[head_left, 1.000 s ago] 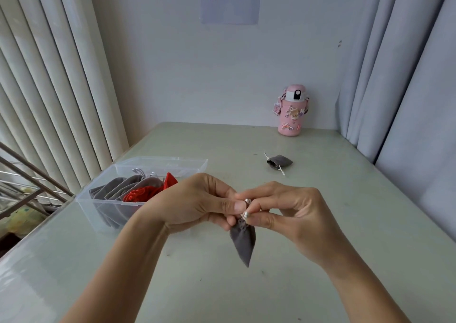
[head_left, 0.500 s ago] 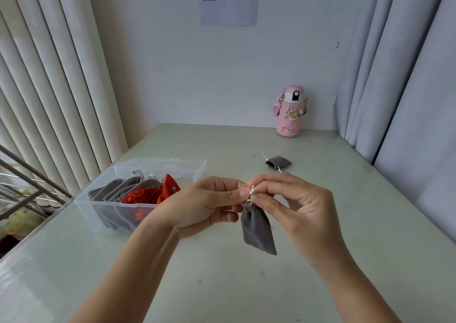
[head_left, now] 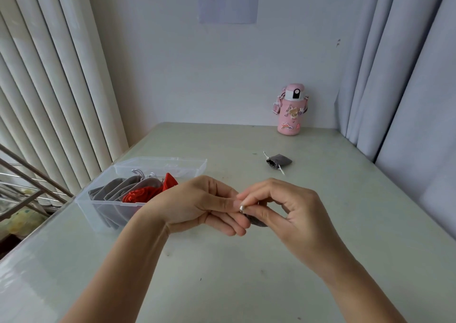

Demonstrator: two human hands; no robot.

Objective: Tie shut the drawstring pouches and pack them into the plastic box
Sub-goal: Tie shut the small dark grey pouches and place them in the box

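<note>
My left hand (head_left: 197,205) and my right hand (head_left: 283,211) meet above the table's middle and together hold a small grey drawstring pouch (head_left: 256,221). Both pinch its silver cord ends at the top; most of the pouch is hidden behind my fingers. To the left, a clear plastic box (head_left: 98,214) contains several grey pouches (head_left: 116,190) and a red pouch (head_left: 142,194). Another grey pouch (head_left: 278,161) lies on the table farther back, right of centre, its cords loose.
The box's clear lid (head_left: 162,166) lies open behind it. A pink water bottle (head_left: 291,110) stands at the table's far edge by the wall. Curtains hang on the right, vertical blinds on the left. A metal rack (head_left: 22,182) sits beyond the table's left edge.
The grey pouch hung down below my fingers before; now it is drawn up and mostly tucked behind them. Both hands stay together, the left fingers more stretched out.
</note>
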